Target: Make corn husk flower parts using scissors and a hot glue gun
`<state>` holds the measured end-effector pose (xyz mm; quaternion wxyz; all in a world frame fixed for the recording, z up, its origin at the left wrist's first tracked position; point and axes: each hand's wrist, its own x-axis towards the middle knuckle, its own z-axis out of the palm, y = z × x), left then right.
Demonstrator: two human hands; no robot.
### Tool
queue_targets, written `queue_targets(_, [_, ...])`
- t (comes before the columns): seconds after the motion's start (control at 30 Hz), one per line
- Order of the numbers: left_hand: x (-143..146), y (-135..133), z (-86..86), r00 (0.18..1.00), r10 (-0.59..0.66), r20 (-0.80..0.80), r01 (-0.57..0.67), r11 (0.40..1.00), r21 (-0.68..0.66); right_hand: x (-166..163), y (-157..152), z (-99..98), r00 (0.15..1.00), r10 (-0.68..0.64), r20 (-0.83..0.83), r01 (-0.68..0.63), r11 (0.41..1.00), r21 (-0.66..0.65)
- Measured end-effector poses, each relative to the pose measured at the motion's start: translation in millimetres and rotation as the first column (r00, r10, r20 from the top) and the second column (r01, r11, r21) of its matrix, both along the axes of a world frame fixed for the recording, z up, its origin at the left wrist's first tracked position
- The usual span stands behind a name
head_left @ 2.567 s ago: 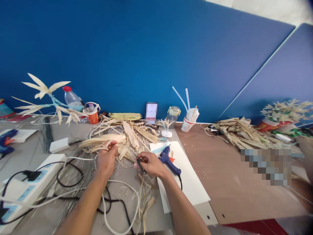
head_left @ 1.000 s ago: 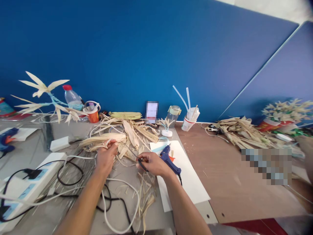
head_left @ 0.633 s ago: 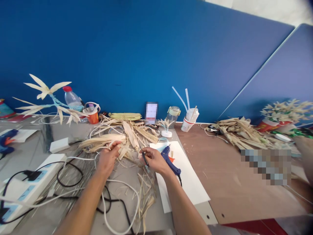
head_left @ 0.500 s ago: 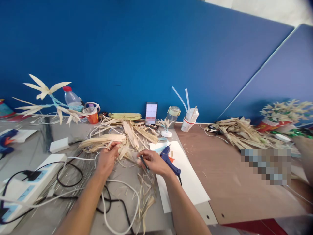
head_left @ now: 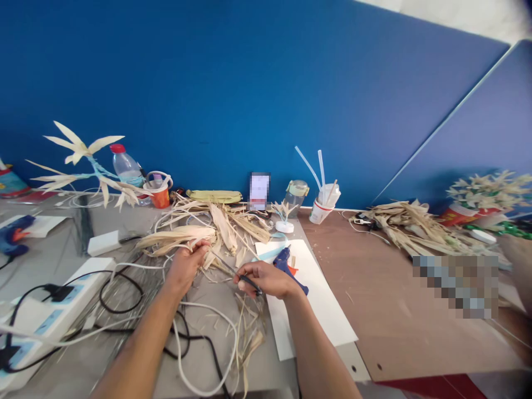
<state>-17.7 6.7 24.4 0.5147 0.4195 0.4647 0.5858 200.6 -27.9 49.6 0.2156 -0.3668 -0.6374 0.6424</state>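
My left hand [head_left: 188, 267] is closed, thumb and fingertips pinched at the edge of the dry corn husk pile [head_left: 183, 237]. The piece in its grip is mostly hidden by the fingers. To its right, my right hand [head_left: 266, 278] is wrapped round the black handles of a pair of scissors [head_left: 250, 284]. Their thin metal blades point up and left toward my left hand. Just behind the right hand, a blue glue gun [head_left: 284, 260] lies on a white sheet of paper [head_left: 320, 310].
A white power strip [head_left: 50, 327] and looping cables [head_left: 180, 354] spread at left. Husk scraps [head_left: 251, 346] lie in front. Behind stand a husk flower [head_left: 85, 149], a bottle [head_left: 124, 166] and a cup with straws [head_left: 320, 210]. Another person's hand [head_left: 513, 255] is at far right.
My right hand has turned and shifted slightly right, and the scissors' blades now show. My left hand has moved a little, still pinching. The camera view has shifted slightly.
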Motion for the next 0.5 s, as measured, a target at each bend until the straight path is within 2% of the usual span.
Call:
queue_targets(0.2, [-1.5, 1.3, -2.5, 0.997, -0.07, 0.009, 0.07, 0.997, -0.014, 3.9, 0.8, -2.3, 0.997, 0.059, 0.038, -0.061, 0.998, 0.028])
queue_targets(0.5, [-0.4, 0.2, 0.2, 0.997, -0.068, -0.026, 0.067, 0.997, -0.04, 4.5, 0.0, 1.4, 0.996, 0.066, 0.063, -0.066, 0.998, 0.002])
